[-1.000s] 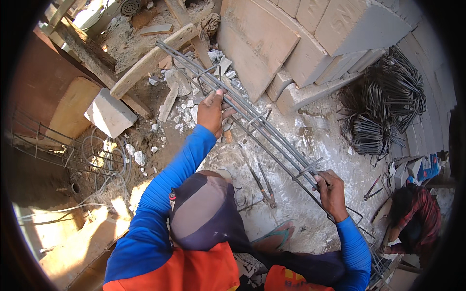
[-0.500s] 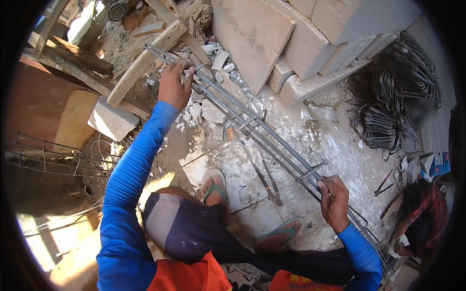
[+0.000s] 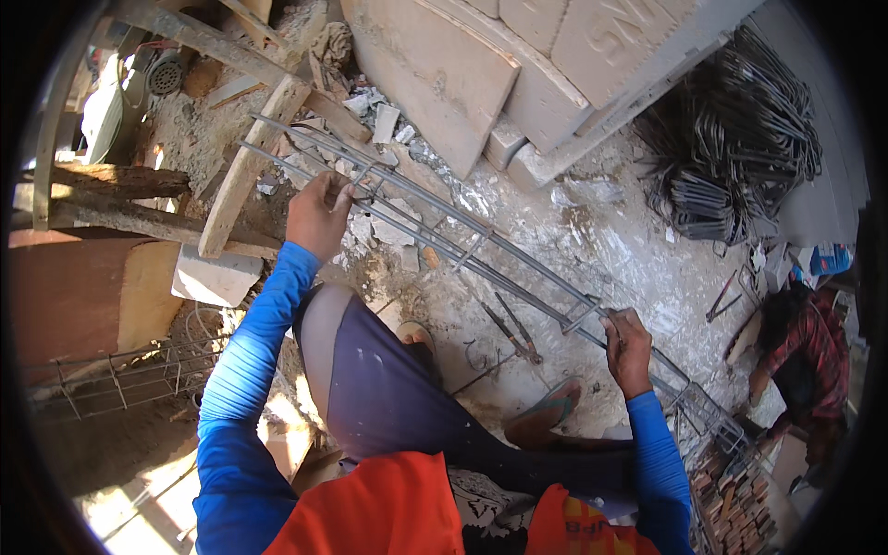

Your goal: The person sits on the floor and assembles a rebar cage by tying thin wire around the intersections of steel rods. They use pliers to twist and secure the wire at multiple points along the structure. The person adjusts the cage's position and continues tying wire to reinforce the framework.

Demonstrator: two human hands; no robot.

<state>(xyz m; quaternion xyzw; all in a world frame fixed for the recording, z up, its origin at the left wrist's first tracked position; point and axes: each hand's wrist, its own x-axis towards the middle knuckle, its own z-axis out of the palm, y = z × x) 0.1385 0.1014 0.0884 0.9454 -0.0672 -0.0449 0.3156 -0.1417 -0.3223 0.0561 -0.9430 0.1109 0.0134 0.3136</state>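
A long rebar cage [image 3: 527, 256], made of thin steel bars with square stirrups around them, runs slantwise in front of me from upper left to lower right. My left hand [image 3: 319, 217] pinches it near its far-left end, by one of the stirrups. Further down the bars, my right hand [image 3: 629, 353] is closed around the cage beside another stirrup. Below the cage, long-handled pincers [image 3: 511, 330] lie on the dusty floor near my sandalled feet. The far-left bar ends reach over a wooden plank [image 3: 250, 171].
Big pale blocks [image 3: 546, 102] and a leaning slab [image 3: 435, 79] stand at the back. Bent steel stirrups [image 3: 740, 139] are heaped at right. A co-worker [image 3: 809, 370] crouches at far right, near stacked bricks [image 3: 735, 504]. Another rebar cage [image 3: 120, 379] lies at left.
The cage has rolled or tilted in my hands, so its bars now look wider apart. My left hand has moved lower and slightly left. The view has shifted a little.
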